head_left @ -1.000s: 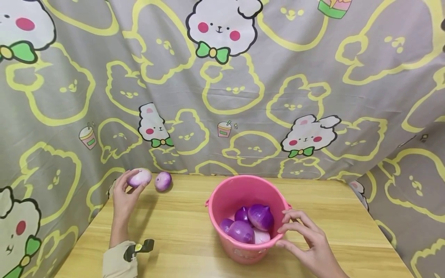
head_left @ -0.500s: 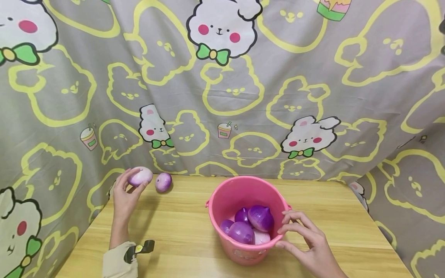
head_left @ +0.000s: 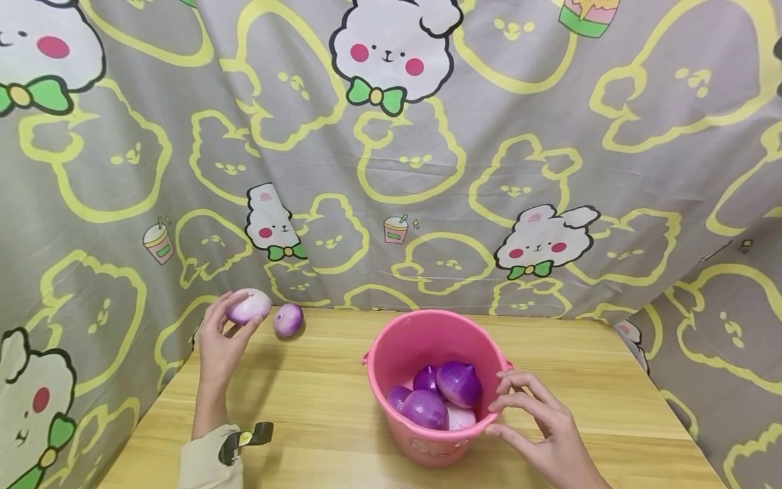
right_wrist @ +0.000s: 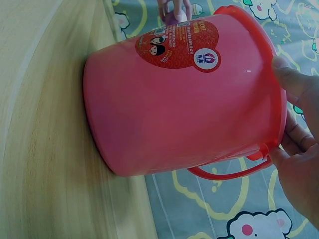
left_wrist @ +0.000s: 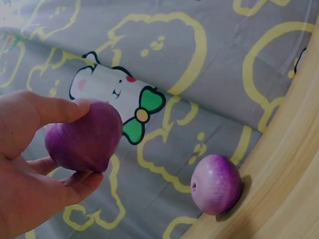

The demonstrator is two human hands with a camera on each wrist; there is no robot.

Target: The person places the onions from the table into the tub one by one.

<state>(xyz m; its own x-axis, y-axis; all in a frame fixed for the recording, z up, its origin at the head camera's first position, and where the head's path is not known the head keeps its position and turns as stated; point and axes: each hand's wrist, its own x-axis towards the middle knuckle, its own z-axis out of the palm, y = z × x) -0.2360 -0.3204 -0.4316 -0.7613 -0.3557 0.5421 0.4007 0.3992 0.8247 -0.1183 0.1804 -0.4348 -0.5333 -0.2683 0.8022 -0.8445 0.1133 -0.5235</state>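
Note:
My left hand (head_left: 226,343) grips a purple and white onion (head_left: 252,307) between thumb and fingers, raised at the table's far left. In the left wrist view this onion (left_wrist: 87,137) shows its purple pointed end. A second, smaller onion (head_left: 288,320) lies on the table just right of it. My right hand (head_left: 544,421) pinches the right rim of a pink bucket (head_left: 403,339), thumb outside and fingers over the edge. Inside the bucket lie several onions (head_left: 459,382), mostly deep purple, one paler. In the right wrist view the bucket (right_wrist: 189,109) stands upright on the table.
The wooden table (head_left: 324,394) ends at a grey curtain (head_left: 421,224) printed with yellow outlines and white rabbits. The bucket's handle (right_wrist: 229,174) hangs down its outer side. A black strap device (head_left: 244,438) sits on the left sleeve.
My left hand has lifted the onion slightly and shifted it a little to the right. The bucket and my right hand stay where they were.

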